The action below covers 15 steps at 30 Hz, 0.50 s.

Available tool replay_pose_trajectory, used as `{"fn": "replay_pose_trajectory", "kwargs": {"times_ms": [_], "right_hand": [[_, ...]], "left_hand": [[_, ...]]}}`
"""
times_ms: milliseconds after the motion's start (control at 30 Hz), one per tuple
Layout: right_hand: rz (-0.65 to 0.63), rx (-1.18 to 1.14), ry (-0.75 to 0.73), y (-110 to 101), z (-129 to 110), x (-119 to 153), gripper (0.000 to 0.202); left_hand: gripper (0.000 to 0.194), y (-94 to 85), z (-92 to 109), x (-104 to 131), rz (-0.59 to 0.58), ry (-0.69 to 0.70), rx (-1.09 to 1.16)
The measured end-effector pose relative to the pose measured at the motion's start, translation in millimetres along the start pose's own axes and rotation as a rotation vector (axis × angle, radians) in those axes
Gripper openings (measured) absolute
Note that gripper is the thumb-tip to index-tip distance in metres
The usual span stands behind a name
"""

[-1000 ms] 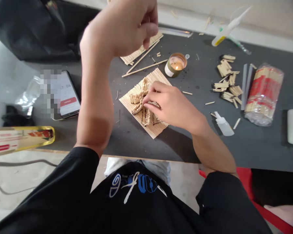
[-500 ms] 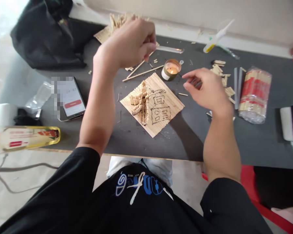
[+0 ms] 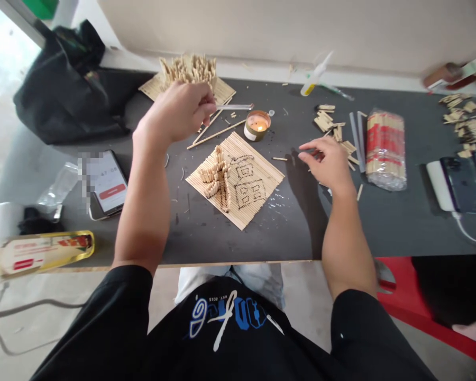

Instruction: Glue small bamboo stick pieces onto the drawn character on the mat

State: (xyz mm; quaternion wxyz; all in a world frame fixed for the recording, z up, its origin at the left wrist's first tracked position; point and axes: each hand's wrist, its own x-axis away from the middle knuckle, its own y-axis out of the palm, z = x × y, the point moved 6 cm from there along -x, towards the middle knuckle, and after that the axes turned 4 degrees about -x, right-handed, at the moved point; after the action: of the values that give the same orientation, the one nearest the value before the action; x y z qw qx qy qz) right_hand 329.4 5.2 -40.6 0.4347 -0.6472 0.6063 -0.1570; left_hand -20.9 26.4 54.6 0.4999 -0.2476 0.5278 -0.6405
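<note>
My left hand (image 3: pixel 184 111) is closed round a clear glue stick (image 3: pixel 236 107). The stick's far end is just above and behind a small lit candle in a tin (image 3: pixel 257 125). My right hand (image 3: pixel 328 161) hovers over the right of the table, its thumb and forefinger a little apart with nothing visible between them. Between my arms lies a square mat of thin wooden sticks (image 3: pixel 257 214), marked with dark drawn characters. Short matchsticks (image 3: pixel 218 172) stand upright along the strokes on its left part. A single matchstick (image 3: pixel 280 159) lies between the mat and my right hand.
Behind my left hand, another mat bears upright sticks (image 3: pixel 188 69). Loose matchsticks (image 3: pixel 325 121), clear glue sticks (image 3: pixel 357 142) and a wrapped stick bundle (image 3: pixel 386 148) are at right. A glue bottle (image 3: pixel 316 75) is farther back. A phone (image 3: pixel 109 182) and yellow-edged bottle (image 3: pixel 47 253) are at left.
My left hand has come left and nearer to me with the glue stick, whose end is now closer to the candle. My right hand has shifted slightly right. The camera view has moved too.
</note>
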Motion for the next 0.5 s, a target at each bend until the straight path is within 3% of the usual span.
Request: {"fn": "replay_pose_trajectory", "kwargs": {"times_ms": [267,500], "right_hand": [[-0.130,0.014,-0.029,46.3,-12.3,-1.7,0.007],[0.085,-0.046,-0.100,40.2,-15.3,-2.5,0.005]], "left_hand": [[0.011,30.5,-11.6,-13.5,-0.062,-0.025,0.021],[0.011,42.9,-11.8,-19.4,0.004,-0.045,0.040]]}}
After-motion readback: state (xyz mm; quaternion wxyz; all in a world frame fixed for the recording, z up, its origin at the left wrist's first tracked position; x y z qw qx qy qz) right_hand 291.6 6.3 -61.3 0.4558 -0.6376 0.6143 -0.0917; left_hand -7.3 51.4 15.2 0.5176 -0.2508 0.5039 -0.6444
